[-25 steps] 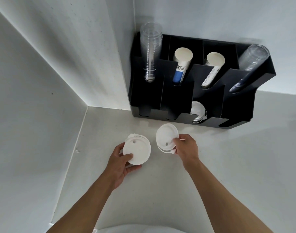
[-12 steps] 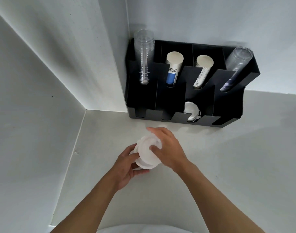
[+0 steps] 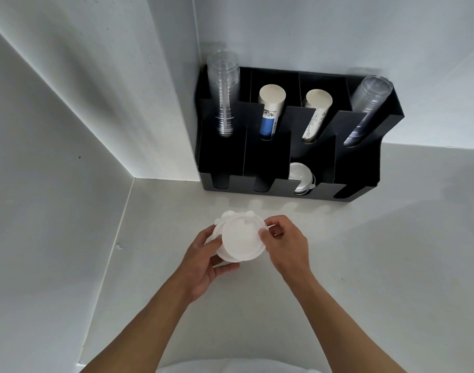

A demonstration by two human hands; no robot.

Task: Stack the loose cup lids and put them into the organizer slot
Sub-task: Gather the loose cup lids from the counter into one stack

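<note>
A small stack of white cup lids (image 3: pixel 239 239) sits between both my hands, just above the white counter. My left hand (image 3: pixel 203 261) cups the stack from the left and underneath. From the right, my right hand (image 3: pixel 282 242) pinches the stack's edge with thumb and fingers. The lids lie slightly offset from one another, their tabs pointing away from me. The black organizer (image 3: pixel 268 154) stands against the wall beyond the hands. Its third front slot holds more white lids (image 3: pixel 300 176).
The organizer's back slots hold clear plastic cups (image 3: pixel 223 98), a blue-printed paper cup stack (image 3: pixel 270 109), another paper cup stack (image 3: pixel 316 114) and more clear cups (image 3: pixel 365 109). White walls close in at left and behind. The counter (image 3: pixel 378 265) stretches to the right.
One second ago each hand held a separate lid side by side. The right hand brought its lid over onto the left one, and both hands now hold them as one stack.
</note>
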